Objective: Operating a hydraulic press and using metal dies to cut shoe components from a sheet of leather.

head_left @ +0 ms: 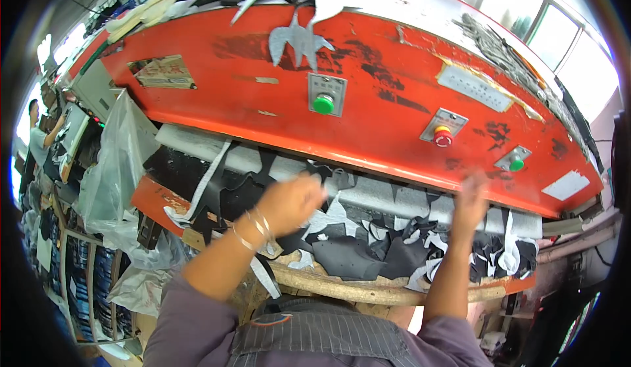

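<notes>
My left hand [296,204] has its fingers curled closed over the machine's bed, next to some dark cut sheet pieces [246,196]. Whatever it may hold is hidden. My right hand [472,199] is raised in front of the red machine beam [388,114], below the red stop button [443,137]. Motion smears its fingers. Between my forearms lies a heap of black and pale grey sheet scraps [348,256], covering much of the near ledge. A long pale pad [374,199] runs under the beam, partly covered by scraps.
Two green buttons, one at mid-beam [323,104] and one at the right [516,164], stick out from the beam. Clear plastic bags [115,170] hang at the left. Farther left a person [41,137] stands at another machine. Strips of material [302,42] drape over the beam.
</notes>
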### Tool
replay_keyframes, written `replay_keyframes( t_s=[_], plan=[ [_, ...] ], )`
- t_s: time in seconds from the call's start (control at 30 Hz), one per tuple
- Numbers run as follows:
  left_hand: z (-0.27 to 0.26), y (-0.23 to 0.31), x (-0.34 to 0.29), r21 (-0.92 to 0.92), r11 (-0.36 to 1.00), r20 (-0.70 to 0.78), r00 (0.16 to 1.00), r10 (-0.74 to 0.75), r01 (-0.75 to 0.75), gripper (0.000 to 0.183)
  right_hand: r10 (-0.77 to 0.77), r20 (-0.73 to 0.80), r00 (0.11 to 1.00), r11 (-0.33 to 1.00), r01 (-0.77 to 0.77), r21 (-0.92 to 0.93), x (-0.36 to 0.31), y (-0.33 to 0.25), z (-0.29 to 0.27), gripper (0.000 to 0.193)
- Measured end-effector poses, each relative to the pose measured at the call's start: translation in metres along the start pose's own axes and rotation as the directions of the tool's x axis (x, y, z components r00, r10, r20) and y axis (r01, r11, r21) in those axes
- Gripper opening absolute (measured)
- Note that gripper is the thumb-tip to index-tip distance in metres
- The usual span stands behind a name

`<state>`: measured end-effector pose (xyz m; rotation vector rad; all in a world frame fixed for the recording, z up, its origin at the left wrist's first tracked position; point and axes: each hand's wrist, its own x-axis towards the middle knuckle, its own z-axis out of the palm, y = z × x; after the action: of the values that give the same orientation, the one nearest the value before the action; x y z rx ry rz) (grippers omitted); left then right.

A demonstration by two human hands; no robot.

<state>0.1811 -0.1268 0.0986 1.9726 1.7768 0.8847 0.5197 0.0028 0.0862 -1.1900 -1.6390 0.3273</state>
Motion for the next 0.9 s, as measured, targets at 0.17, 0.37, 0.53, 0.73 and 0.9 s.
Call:
replay_keyframes(
  t_s=[0.17, 0.37, 0.53, 0.73, 0.9],
  plan=[
    [0.028, -0.022, -0.118, 0.211, 0.974, 0.291, 0.945, -0.149, 0.088, 0.032, -0.207, 0.901, 0.382, 0.953, 0.286, 0.098, -0.16, -0.118, 0.042, 0.064],
    [0.055, -0.039, -0.164, 0.227, 0.974, 0.045, 0.999, 0.017, -0.026, 0.028, -0.194, 0.839, 0.509, 0.876, 0.474, -0.086, -0.226, -0.135, 0.082, 0.038],
    [0.058, -0.047, -0.158, 0.173, 0.984, -0.093, 0.994, 0.057, -0.04, 0.026, -0.124, 0.85, 0.512, 0.878, 0.455, -0.146, -0.222, -0.136, 0.089, 0.035],
    [0.034, -0.06, -0.14, 0.149, 0.988, 0.281, 0.956, -0.078, 0.036, 0.029, 0.005, 0.951, 0.308, 1.0, 0.009, -0.008, -0.124, -0.145, 0.115, 0.05],
    [0.006, -0.087, -0.069, -0.289, 0.925, 0.527, 0.847, -0.063, 0.248, 0.029, 0.355, 0.547, 0.758, 0.855, -0.027, -0.517, -0.013, -0.13, 0.227, 0.084]
  ],
)
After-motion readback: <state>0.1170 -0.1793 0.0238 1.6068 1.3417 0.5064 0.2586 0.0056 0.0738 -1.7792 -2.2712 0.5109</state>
